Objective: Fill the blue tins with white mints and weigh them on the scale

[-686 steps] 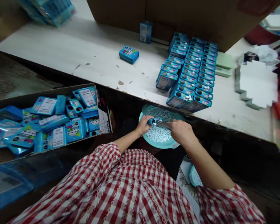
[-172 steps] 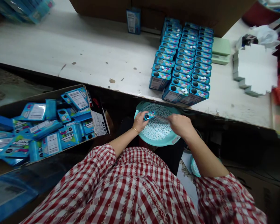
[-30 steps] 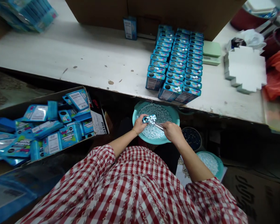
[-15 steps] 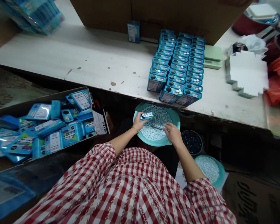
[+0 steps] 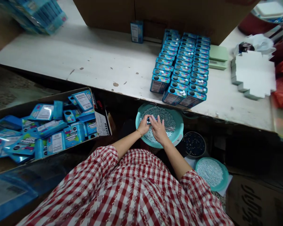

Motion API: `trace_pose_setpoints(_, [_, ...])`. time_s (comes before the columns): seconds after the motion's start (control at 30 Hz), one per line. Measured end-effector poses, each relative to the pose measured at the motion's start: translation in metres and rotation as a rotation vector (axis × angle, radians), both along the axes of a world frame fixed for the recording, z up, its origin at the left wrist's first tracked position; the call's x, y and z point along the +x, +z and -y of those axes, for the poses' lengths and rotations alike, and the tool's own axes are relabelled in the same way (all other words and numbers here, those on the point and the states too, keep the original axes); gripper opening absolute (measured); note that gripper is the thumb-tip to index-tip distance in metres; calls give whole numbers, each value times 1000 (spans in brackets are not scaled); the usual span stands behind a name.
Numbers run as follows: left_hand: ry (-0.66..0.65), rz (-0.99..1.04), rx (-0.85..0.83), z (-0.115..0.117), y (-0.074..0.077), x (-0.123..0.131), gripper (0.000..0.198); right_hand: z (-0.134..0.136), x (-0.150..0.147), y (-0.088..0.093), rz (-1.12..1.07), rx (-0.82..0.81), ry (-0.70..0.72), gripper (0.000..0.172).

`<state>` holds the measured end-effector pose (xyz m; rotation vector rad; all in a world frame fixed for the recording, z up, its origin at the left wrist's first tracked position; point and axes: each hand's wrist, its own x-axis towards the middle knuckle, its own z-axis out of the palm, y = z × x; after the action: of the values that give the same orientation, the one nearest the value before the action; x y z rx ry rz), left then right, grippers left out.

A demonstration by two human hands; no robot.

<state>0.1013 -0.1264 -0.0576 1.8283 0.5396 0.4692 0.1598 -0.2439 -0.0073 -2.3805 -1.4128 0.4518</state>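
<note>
Over a turquoise basin (image 5: 180, 126) of small white candies (image 5: 167, 116), my left hand (image 5: 143, 126) grips a small blue candy box (image 5: 152, 119), mostly covered by my fingers. My right hand (image 5: 158, 130) lies across the top of that box, fingers stretched out and a little apart. A clear scoop (image 5: 170, 128) rests on the candies just right of my right hand, free of my grip.
Rows of upright blue boxes (image 5: 173, 95), some with candies on top, stand on the white table (image 5: 96, 72). At left, a carton (image 5: 91, 108) holds more blue boxes. A dark round container (image 5: 193, 143) and a second candy basin (image 5: 225, 177) sit lower right.
My right hand has let go of the scoop and moved left onto the box. The candies heaped on the box top are now covered by my hand.
</note>
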Motion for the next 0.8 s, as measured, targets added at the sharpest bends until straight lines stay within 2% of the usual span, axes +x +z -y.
trace_pose_setpoints(0.1, [-51,-7,73,-6,19,-10,39,7,10,3,-66,198,-194,61])
trace_pose_setpoints(0.17, [-91,-2,152,-12,44,-19,38,14,16,9,-61,277,-270,59])
trace_pose_setpoints(0.27, [-100,41,226,-28,90,-24,38,26,23,19,-64,329,-314,53])
trace_pose_setpoints(0.33, [-69,81,244,-42,115,-16,38,33,25,25,-87,385,-355,48])
trace_pose_setpoints(0.4, [-47,122,264,-58,130,2,38,37,26,28,-126,454,-390,43])
trace_pose_setpoints(0.5, [-50,201,307,-79,131,39,38,43,23,26,-192,494,-408,38])
trace_pose_setpoints(0.6, [-24,260,333,-92,118,66,60,52,20,19,-234,485,-412,35])
trace_pose_setpoints(0.7, [-44,250,280,-99,105,78,77,63,20,12,-242,479,-429,34])
trace_pose_setpoints(0.8, [-89,261,178,-102,94,87,72,68,22,5,-221,444,-435,33])
